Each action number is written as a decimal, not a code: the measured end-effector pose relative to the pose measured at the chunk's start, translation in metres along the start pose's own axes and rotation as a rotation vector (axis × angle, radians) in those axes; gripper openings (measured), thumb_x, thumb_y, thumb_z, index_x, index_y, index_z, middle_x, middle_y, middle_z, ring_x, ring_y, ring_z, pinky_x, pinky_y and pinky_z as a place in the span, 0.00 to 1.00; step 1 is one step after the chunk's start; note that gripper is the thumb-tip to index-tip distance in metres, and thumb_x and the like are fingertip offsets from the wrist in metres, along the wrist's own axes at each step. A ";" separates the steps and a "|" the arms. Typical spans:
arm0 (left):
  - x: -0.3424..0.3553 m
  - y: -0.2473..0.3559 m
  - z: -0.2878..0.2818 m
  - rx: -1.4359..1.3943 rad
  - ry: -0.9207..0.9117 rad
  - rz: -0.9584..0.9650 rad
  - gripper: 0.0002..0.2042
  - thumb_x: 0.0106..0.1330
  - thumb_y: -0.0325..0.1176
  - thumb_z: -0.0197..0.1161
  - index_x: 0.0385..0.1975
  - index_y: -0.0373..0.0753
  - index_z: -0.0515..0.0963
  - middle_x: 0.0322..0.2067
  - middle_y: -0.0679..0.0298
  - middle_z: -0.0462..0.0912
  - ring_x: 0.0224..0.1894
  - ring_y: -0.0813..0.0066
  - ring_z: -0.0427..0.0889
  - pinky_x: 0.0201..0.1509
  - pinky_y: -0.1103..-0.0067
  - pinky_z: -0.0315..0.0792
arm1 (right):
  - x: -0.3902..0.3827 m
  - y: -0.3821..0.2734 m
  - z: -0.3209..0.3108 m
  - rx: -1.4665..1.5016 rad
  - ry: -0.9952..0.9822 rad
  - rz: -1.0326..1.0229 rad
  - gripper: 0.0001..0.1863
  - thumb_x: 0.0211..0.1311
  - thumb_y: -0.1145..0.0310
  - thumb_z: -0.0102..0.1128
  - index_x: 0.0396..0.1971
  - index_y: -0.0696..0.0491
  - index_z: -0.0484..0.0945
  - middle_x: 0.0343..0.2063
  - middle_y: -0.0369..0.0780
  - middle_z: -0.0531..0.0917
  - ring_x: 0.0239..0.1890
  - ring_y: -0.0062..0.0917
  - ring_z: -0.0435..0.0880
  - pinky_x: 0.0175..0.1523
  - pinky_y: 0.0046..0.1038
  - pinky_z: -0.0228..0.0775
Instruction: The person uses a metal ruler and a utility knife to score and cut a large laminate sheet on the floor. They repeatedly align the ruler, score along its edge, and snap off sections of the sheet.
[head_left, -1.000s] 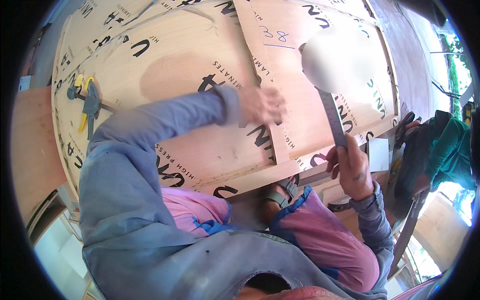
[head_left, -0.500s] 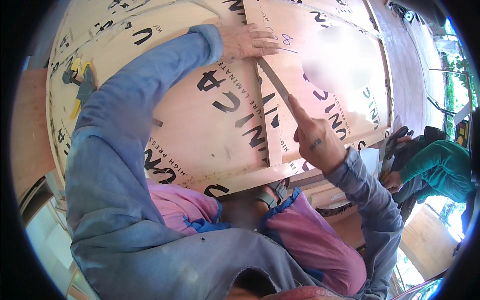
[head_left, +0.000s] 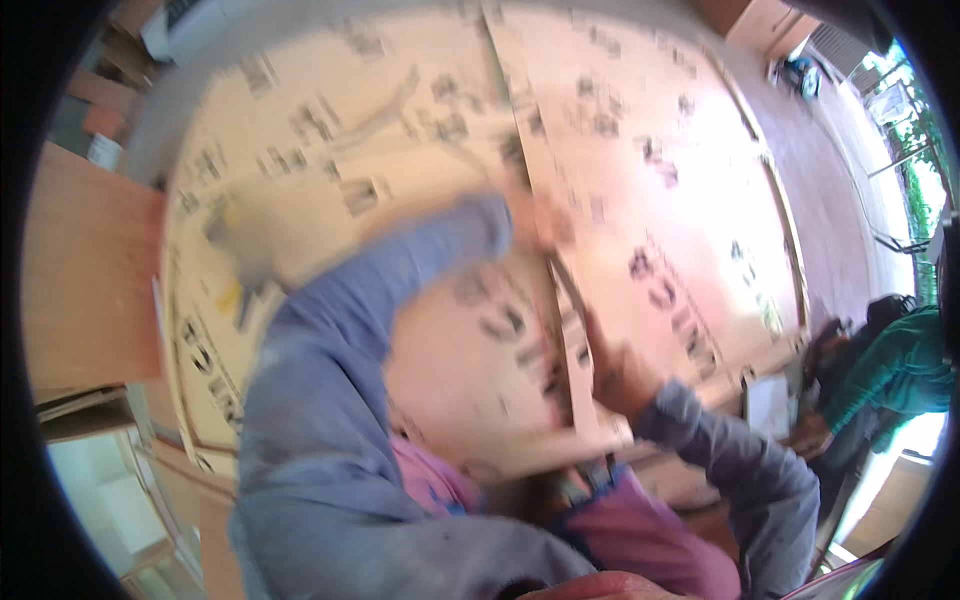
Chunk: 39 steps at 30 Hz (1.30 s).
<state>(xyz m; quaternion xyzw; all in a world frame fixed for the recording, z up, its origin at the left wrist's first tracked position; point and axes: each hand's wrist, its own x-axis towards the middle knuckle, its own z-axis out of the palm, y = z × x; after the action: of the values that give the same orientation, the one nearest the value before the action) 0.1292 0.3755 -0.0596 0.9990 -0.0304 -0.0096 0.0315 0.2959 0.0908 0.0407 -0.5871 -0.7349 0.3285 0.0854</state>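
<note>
The whole picture is smeared by motion. Large plywood sheets (head_left: 680, 170) with dark printed marks lie flat in front of me. My left hand (head_left: 535, 215), at the end of a grey-blue sleeve, rests flat on the sheet near the seam between two boards. My right hand (head_left: 620, 375) sits lower along the same seam, closed around a long narrow flat tool (head_left: 572, 320) that lies along the seam toward my left hand. My knees in pink trousers (head_left: 640, 540) are at the sheet's near edge.
A yellow-handled tool (head_left: 235, 270) lies on the sheet to the left. A brown board (head_left: 90, 270) stands at the far left. A person in a green top (head_left: 890, 370) crouches at the right edge. Reddish floor runs behind the sheets.
My right hand has brought the long tool down from the upper right onto the seam and slid toward me. My left hand has dropped lower on the sheet. The view has swung and blurred.
</note>
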 end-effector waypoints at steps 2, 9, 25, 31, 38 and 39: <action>0.007 0.001 -0.001 0.169 -0.044 0.014 0.22 0.67 0.38 0.52 0.62 0.48 0.72 0.63 0.63 0.73 0.64 0.65 0.75 0.58 0.62 0.75 | -0.003 0.004 0.010 0.027 0.014 0.047 0.50 0.51 0.77 0.53 0.74 0.64 0.39 0.15 0.57 0.77 0.17 0.53 0.78 0.24 0.52 0.69; 0.020 -0.001 -0.014 0.256 -0.123 0.148 0.23 0.70 0.35 0.46 0.65 0.47 0.68 0.65 0.64 0.72 0.67 0.67 0.71 0.56 0.59 0.71 | -0.004 -0.004 0.034 0.021 0.048 0.143 0.47 0.57 0.71 0.58 0.73 0.65 0.42 0.19 0.58 0.81 0.22 0.54 0.83 0.30 0.49 0.75; 0.024 0.019 -0.018 -0.005 -0.290 -0.101 0.23 0.70 0.38 0.50 0.64 0.42 0.72 0.66 0.56 0.71 0.67 0.58 0.71 0.70 0.62 0.66 | 0.005 0.005 0.041 -0.021 0.142 0.122 0.56 0.52 0.65 0.66 0.75 0.60 0.40 0.21 0.56 0.81 0.21 0.51 0.83 0.27 0.50 0.73; 0.018 0.001 -0.022 0.259 -0.118 0.077 0.22 0.69 0.36 0.50 0.63 0.45 0.70 0.61 0.62 0.73 0.62 0.62 0.74 0.59 0.58 0.72 | -0.002 0.005 0.070 0.047 0.206 0.108 0.55 0.50 0.74 0.61 0.76 0.57 0.36 0.23 0.56 0.83 0.24 0.55 0.82 0.30 0.51 0.74; 0.002 0.013 0.001 0.291 -0.109 -0.013 0.25 0.72 0.35 0.45 0.70 0.49 0.63 0.69 0.65 0.67 0.73 0.68 0.63 0.66 0.52 0.68 | -0.011 -0.013 0.068 0.082 0.123 0.135 0.51 0.50 0.78 0.52 0.75 0.60 0.37 0.22 0.58 0.82 0.26 0.56 0.83 0.35 0.51 0.74; 0.002 0.011 0.003 0.289 -0.105 -0.026 0.25 0.72 0.35 0.45 0.70 0.49 0.63 0.69 0.66 0.67 0.73 0.68 0.62 0.68 0.52 0.67 | -0.010 -0.013 0.062 0.094 0.107 0.120 0.51 0.51 0.78 0.52 0.75 0.60 0.38 0.22 0.59 0.81 0.26 0.56 0.83 0.35 0.51 0.74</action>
<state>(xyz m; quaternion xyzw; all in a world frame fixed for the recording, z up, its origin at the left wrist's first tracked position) 0.1304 0.3643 -0.0615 0.9915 -0.0202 -0.0576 -0.1145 0.2570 0.0569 0.0031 -0.6422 -0.6766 0.3351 0.1321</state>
